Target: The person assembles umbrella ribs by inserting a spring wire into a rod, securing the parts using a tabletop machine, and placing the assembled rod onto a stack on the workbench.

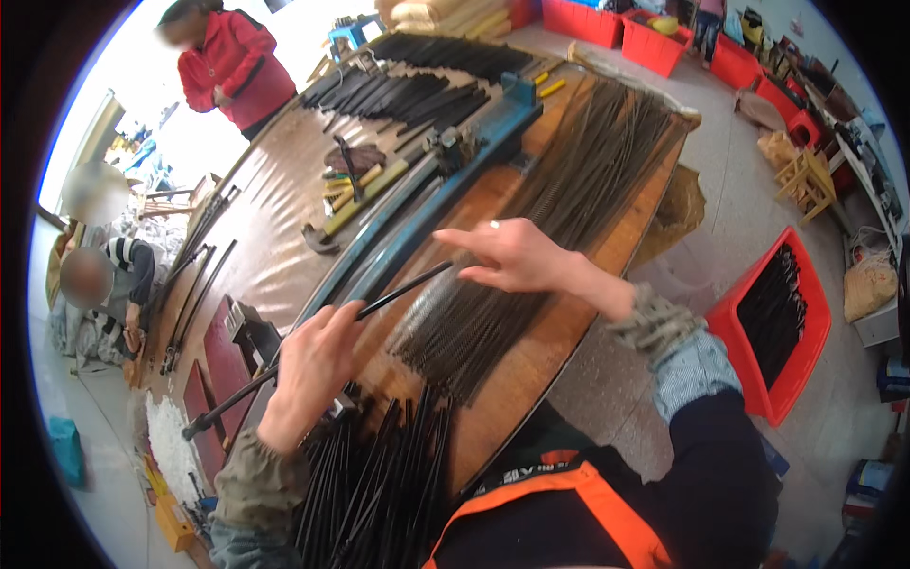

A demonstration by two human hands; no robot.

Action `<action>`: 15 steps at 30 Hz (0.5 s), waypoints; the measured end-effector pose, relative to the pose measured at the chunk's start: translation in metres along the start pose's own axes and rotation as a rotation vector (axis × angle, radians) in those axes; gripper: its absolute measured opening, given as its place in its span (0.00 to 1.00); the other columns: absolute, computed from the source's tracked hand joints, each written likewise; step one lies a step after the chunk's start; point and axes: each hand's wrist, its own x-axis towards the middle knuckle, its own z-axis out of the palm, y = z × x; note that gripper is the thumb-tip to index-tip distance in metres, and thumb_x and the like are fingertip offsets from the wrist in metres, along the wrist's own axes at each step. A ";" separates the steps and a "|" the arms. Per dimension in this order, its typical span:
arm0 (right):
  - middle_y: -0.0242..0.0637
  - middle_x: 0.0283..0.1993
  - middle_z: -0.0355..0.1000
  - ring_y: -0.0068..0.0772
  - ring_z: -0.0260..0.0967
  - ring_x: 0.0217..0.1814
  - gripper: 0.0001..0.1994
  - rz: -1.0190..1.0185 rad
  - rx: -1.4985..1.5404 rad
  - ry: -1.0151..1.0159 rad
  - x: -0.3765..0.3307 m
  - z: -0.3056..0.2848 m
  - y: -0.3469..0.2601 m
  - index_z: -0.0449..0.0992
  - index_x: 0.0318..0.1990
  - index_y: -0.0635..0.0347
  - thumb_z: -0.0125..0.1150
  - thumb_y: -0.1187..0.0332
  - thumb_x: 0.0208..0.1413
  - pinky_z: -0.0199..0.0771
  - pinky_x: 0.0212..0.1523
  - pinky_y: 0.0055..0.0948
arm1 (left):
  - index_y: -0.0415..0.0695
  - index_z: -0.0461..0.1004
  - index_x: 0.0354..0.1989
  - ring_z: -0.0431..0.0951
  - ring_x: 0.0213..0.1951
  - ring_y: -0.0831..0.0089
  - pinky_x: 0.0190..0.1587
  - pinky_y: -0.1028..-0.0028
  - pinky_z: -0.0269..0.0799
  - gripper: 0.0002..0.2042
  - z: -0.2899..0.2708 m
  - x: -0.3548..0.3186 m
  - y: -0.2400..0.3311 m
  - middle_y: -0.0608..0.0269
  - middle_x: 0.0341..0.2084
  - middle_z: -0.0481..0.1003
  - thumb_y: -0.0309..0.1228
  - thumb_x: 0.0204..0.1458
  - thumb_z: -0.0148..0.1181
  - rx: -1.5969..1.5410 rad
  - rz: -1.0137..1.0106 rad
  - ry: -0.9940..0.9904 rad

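My left hand is closed around a slim black rod that slants across the front of the bench. Beyond that hand the line continues down-left as a dark bar with a short crosspiece at its end; the join is hidden. My right hand hovers just past the rod's upper end, index finger stretched out and thumb apart, with nothing visible between them. Under it lies a thick bundle of long thin coil springs. A heap of black rods lies below my left hand.
A long blue metal fixture crosses the bench, with a hammer beside it. More black rods lie at the far end. A red crate of black rods stands on the right floor. Two people are at the left.
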 end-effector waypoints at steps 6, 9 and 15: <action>0.34 0.33 0.78 0.34 0.75 0.29 0.25 -0.243 -0.357 0.348 0.121 -0.036 0.187 0.74 0.59 0.51 0.69 0.59 0.54 0.77 0.34 0.29 | 0.44 0.73 0.49 0.77 0.29 0.52 0.30 0.58 0.73 0.12 0.013 0.094 -0.044 0.54 0.26 0.73 0.29 0.57 0.59 0.202 0.019 0.298; 0.34 0.36 0.80 0.32 0.77 0.33 0.20 -0.470 -0.294 0.182 0.150 -0.028 0.123 0.77 0.55 0.49 0.68 0.59 0.55 0.79 0.37 0.28 | 0.44 0.73 0.49 0.77 0.28 0.52 0.30 0.59 0.72 0.12 0.013 0.085 -0.044 0.53 0.26 0.73 0.29 0.57 0.59 0.169 0.025 0.265; 0.34 0.32 0.79 0.35 0.78 0.32 0.09 -0.405 -0.260 0.441 0.169 -0.031 0.162 0.80 0.41 0.49 0.66 0.61 0.55 0.78 0.33 0.29 | 0.43 0.72 0.49 0.77 0.30 0.49 0.32 0.57 0.73 0.12 0.014 0.080 -0.061 0.51 0.27 0.74 0.29 0.57 0.59 0.175 -0.028 0.327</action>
